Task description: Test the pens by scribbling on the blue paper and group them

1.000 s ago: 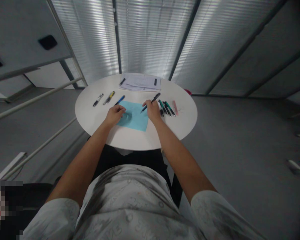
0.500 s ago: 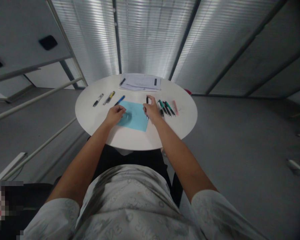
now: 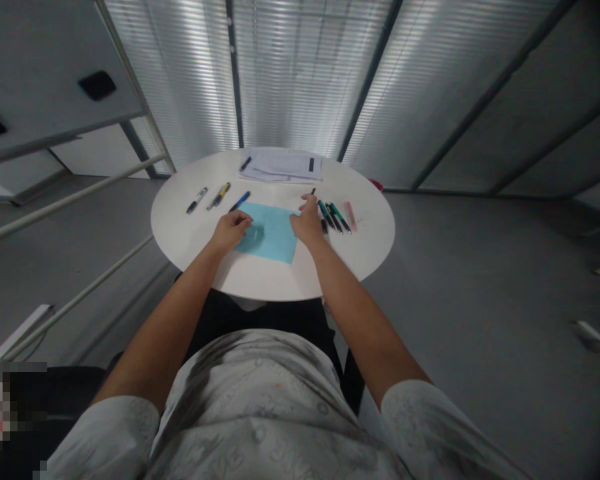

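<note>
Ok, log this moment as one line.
left hand: resting on light-blue paper sheet | right hand: closed round black pen beside row of pens | surface: round white table

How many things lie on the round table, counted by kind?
Pens left of the blue sheet: 3
Pens right of it, beside the right hand: about 4
Pen in the right hand: 1
Blue sheet: 1
White paper pile: 1
Total: about 10

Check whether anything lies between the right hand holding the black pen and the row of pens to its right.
Nothing visible does. The right hand holds the black pen right beside the row of pens; only bare table surrounds them.
</note>
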`<state>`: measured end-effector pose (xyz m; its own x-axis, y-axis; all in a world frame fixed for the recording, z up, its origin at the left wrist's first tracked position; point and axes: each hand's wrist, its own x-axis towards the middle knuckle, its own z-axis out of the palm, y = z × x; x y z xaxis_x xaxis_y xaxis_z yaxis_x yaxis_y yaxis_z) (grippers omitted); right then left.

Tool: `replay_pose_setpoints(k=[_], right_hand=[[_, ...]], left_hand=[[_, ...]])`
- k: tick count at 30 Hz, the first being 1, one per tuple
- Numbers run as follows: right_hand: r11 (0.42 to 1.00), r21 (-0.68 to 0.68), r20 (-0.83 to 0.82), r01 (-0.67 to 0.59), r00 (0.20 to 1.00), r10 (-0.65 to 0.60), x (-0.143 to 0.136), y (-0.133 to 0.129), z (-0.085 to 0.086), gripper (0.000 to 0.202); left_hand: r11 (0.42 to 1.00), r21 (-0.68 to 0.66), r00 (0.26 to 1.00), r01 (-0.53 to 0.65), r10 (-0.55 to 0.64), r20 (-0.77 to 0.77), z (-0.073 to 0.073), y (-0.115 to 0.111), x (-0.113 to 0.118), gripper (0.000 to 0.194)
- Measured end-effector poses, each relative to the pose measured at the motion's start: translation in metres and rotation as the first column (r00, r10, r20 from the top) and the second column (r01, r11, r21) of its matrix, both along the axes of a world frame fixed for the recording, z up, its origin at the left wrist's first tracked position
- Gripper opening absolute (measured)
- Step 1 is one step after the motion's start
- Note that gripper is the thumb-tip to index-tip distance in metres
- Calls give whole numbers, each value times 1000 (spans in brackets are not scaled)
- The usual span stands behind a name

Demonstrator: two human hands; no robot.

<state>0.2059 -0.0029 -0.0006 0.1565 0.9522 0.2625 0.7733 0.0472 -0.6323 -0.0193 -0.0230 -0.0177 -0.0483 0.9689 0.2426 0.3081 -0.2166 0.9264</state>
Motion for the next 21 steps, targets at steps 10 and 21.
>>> replay_pose_setpoints(k=[10,21], right_hand=[[998,67,151,14,988,-24,20,9,-8,55],[999,-9,320,49,946,-43,27,6,-5,39]], left_hand=[[1000,3,1000,10,-10,5,-1,2,0,12],[1000,3,999,3,-3,-34,0,2,0,10]])
